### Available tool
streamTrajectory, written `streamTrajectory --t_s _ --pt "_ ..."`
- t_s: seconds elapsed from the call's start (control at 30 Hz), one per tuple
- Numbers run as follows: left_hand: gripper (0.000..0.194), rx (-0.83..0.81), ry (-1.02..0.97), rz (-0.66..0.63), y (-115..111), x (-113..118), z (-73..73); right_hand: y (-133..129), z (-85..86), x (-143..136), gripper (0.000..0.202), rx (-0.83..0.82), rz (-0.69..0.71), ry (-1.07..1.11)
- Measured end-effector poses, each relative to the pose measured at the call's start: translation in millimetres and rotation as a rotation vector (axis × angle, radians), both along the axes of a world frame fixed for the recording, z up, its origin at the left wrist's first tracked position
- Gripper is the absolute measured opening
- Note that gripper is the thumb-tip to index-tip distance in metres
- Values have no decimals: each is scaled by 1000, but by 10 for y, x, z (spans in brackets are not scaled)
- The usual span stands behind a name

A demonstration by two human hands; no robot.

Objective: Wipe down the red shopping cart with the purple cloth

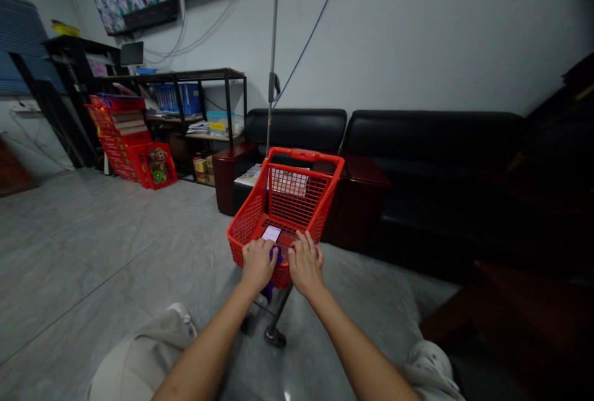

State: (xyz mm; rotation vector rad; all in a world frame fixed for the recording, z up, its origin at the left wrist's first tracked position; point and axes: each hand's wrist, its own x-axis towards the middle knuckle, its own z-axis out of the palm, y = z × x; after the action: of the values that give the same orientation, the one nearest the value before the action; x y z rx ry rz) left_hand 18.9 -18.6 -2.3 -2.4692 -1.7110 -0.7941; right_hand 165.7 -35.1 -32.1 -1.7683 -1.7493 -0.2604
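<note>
A small red shopping cart (297,200) with a mesh plastic basket stands on the floor in front of me. My left hand (258,263) is at the near rim of the basket, closed over a purple cloth (277,256) that shows beside the thumb. More purple shows below the rim, partly hidden by the hand. Curled over the same rim, a little to the right, my right hand (306,263) grips the cart. A phone (271,234) with a lit screen lies inside the basket, just beyond my left hand.
Black sofas (427,141) with dark red wooden arms stand behind the cart. A metal pole (273,36) rises beyond it. At the left, red boxes (123,141) are stacked near a shelf (204,76). My shoes (429,357) flank the cart on the grey floor (139,252).
</note>
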Motion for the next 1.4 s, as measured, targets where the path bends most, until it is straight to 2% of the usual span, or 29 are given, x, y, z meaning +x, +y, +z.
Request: streamTrajectory --t_s 0.1,0.23,0.4,0.5,0.67,0.73,0.87,1.07,1.17,1.3,1.4 --pt "26 -40 1 -77 -11 -39 20 -58 46 1 34 -6 -2 -31" --pt "29 -74 -3 -155 7 -225 52 -151 147 -22 30 -24 -19 -72" --pt "32 -130 -14 -201 44 -521 68 -141 285 -15 29 -56 90 -121" --pt "32 -158 -39 -213 100 -683 72 -70 282 -61 32 -36 41 -79" --pt "33 -196 -33 -282 281 -876 110 -35 218 -295 37 -32 -54 -34" --pt "32 -210 -31 -259 369 -917 132 -52 223 -376 37 -46 -74 -35" --pt "28 -154 -33 -100 398 -848 114 -68 243 -465 38 -82 -94 -57" --pt "26 -57 -173 29 -62 -389 -41 -72 186 -455 41 -46 -128 -69" --pt "28 -45 -197 35 -181 -279 -48 -108 183 -397 41 -34 -129 -86" --pt "26 -74 -128 -14 27 -443 45 -146 227 -360 40 -54 -123 -110" --pt "25 -93 -122 34 221 -592 103 -132 242 -395 40 -67 -134 -103"
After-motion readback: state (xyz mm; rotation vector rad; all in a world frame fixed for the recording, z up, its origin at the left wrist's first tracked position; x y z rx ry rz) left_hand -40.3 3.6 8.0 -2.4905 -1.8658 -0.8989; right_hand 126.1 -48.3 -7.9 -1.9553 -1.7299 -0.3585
